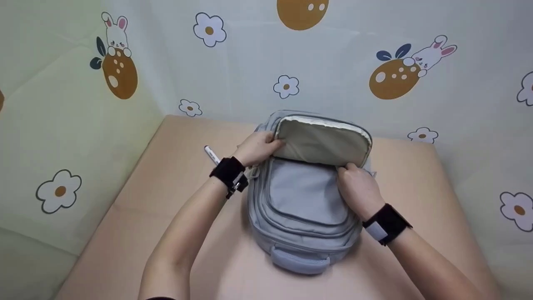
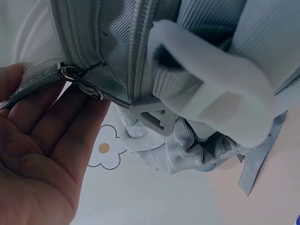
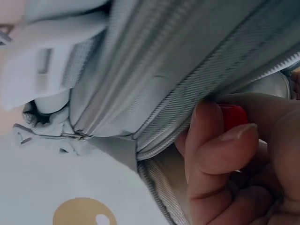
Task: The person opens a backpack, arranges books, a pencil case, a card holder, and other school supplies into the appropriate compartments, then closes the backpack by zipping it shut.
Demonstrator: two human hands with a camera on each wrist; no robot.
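Note:
A grey-blue backpack (image 1: 306, 191) lies with its front pocket unzipped and the pocket flap (image 1: 325, 141) folded back, showing a beige lining. My left hand (image 1: 260, 148) pinches the flap's left edge, thumb on the lining and fingers behind; in the left wrist view, the fingers (image 2: 70, 122) lie beside a zipper pull (image 2: 86, 86). At the right end of the pocket opening is my right hand (image 1: 360, 187). In the right wrist view its curled fingers hold a small red thing (image 3: 233, 116), mostly hidden, so its kind cannot be told.
A white marker with a dark cap (image 1: 211, 154) lies on the pinkish table (image 1: 145, 204), left of the backpack and partly behind my left wrist. The backpack's padded handle (image 1: 300, 261) faces me. A patterned cloth wall (image 1: 250, 62) rises behind the table and along its sides.

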